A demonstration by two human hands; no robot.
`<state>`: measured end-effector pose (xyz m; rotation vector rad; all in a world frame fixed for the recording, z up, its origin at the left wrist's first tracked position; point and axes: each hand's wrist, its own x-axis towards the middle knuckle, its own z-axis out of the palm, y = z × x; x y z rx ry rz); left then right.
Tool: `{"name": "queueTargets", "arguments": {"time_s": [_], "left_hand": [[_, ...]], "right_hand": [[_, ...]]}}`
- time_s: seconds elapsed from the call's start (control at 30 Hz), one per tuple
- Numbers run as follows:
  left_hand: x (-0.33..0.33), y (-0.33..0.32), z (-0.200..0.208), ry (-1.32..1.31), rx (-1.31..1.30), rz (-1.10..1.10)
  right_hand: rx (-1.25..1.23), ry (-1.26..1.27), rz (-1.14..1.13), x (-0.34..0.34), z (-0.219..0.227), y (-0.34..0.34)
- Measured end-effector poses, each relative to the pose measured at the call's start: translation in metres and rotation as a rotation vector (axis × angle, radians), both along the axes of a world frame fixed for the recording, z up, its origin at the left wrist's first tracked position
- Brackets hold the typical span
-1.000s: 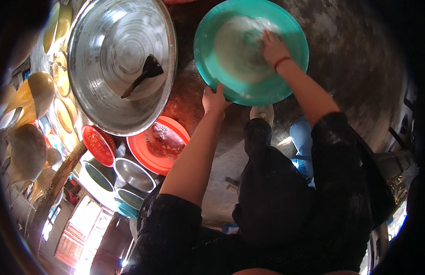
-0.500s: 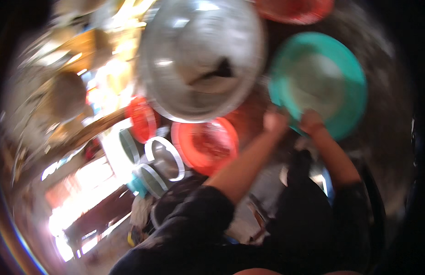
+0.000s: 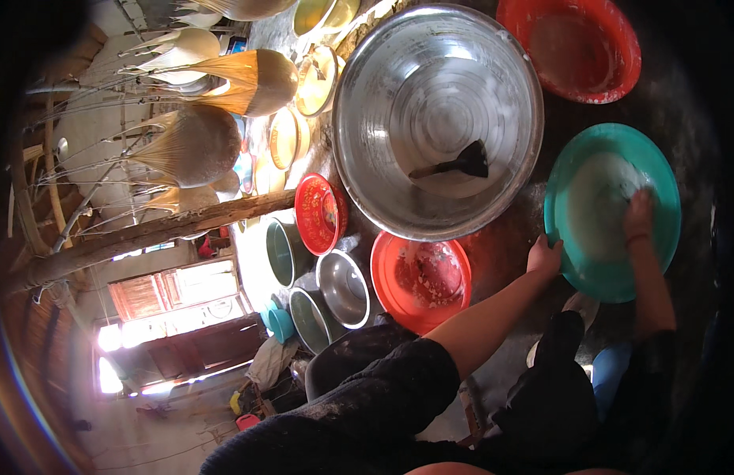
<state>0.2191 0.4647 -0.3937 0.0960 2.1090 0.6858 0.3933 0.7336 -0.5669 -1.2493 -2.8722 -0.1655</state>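
A green basin (image 3: 574,261) with whitish liquid (image 3: 600,207) in it stands at the right. My left hand (image 3: 546,257) grips its near left rim. Inside the basin, toward its right side, my right hand (image 3: 640,218) reaches down to the liquid, which looks stirred at the fingertips. Those fingers are blurred and partly hidden, so their closing does not show. Left of the green basin is a large metal basin (image 3: 359,150), with a dark scraper-like tool (image 3: 466,161) lying in a little pale liquid.
A red basin (image 3: 626,59) stands at the far right, and an orange-red basin (image 3: 383,273) with white residue is by my left forearm. Smaller bowls and a metal pot (image 3: 343,289) cluster further left. Bulging cloth bags (image 3: 204,146) hang beside a wooden beam (image 3: 169,233).
The view has swung, shifting everything right and down in it, and is sharper. My right hand has gone from the green basin's near rim into its liquid; my left stays on the rim.
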Motion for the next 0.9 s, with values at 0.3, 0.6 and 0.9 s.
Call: {"name": "queueTargets", "arguments": {"time_s": [0.3,0.6,0.9], "left_hand": [[-0.002,0.004,0.013,-0.099,-0.012,0.042],[0.003,-0.006,-0.014,-0.013,0.006,-0.003],[-0.009,0.0,0.018,-0.028,0.062,-0.196]], "right_hand": [[-0.45,-0.44,-0.212,0.022,0.013,-0.133],[-0.762,0.096,-0.086,-0.056,0.041,-0.172],[-0.082,0.209,0.2,-0.079,0.057,-0.011]]}}
